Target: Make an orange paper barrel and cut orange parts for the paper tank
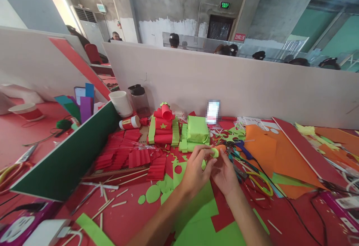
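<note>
- Pinching a small light-green disc (214, 153), my left hand (198, 169) has its thumb and index finger at the disc's left edge, to the right of and below the centre of the frame.
- Facing it, my right hand (226, 175) curves in from the lower right, its fingers by an orange piece (221, 148); I cannot tell whether they clasp it.
- The disc lies in the narrow gap between my two hands, nearer the left one, which has hold of it.
- The orange piece sits just right of the disc and slightly higher in the frame; I cannot tell if the two touch.
- The disc looks round, so I read no long axis in it; the orange piece is too covered to show its own.
- Below my hands, a green sheet (202, 210) spreads over the red tabletop (123, 220) toward the bottom edge.
- A green-wrapped block (198, 129) stands to their upper left, a blue-handled tool (243, 149) to their upper right.
</note>
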{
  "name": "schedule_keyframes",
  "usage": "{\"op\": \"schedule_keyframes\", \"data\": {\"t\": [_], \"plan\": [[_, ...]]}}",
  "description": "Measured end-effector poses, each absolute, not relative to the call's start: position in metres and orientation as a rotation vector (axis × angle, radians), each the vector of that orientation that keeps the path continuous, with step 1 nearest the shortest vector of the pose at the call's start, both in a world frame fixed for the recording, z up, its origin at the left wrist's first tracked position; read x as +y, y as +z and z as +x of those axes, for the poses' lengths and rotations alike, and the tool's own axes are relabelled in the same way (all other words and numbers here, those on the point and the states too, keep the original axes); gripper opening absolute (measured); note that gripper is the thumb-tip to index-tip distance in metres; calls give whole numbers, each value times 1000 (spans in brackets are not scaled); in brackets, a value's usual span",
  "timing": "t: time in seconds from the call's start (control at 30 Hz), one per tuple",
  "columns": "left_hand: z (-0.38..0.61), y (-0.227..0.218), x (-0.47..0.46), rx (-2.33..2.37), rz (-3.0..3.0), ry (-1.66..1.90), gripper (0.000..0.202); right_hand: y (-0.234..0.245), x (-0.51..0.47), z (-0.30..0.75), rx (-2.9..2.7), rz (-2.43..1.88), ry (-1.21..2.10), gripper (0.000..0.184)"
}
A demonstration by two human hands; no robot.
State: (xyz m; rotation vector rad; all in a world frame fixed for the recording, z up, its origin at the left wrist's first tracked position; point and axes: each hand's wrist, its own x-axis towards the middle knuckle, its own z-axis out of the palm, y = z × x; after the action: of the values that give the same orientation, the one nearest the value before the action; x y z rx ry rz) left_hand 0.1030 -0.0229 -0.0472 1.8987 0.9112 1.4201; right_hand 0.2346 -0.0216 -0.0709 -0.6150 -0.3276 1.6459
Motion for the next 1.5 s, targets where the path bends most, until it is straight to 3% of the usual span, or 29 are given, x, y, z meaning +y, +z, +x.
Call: {"op": "schedule_keyframes", "data": {"t": [0.3, 0.67, 0.77, 0.9, 1.07, 1.13, 1.3, 1.5], "plan": [[103, -46, -21, 802, 1784, 1430, 21, -74, -17, 239, -246, -536, 1596, 13], [103, -46, -16, 878, 1679, 1344, 7, -73, -17, 236, -350, -595, 1640, 18], [102, -46, -14, 828, 1567, 1326, 12, -70, -16, 235, -395, -631, 1567, 19], [95, -42, -8, 804, 1418, 1378, 25, -64, -20, 234, -575, -763, 1391, 32], [84, -43, 6, 847, 1378, 1331, 28, -68, -30, 238, -1074, -1002, 1411, 53], [82, -48, 10, 888, 1416, 1294, 30, -68, -31, 248, -1281, -1149, 1262, 53], [83, -63, 15, 905, 1447, 1189, 35, -54, -32, 303, -1581, -1669, 461, 25], [86, -65, 12, 889, 1405, 1113, 38, -67, -61, 381, -1754, -2007, 424, 34]]}}
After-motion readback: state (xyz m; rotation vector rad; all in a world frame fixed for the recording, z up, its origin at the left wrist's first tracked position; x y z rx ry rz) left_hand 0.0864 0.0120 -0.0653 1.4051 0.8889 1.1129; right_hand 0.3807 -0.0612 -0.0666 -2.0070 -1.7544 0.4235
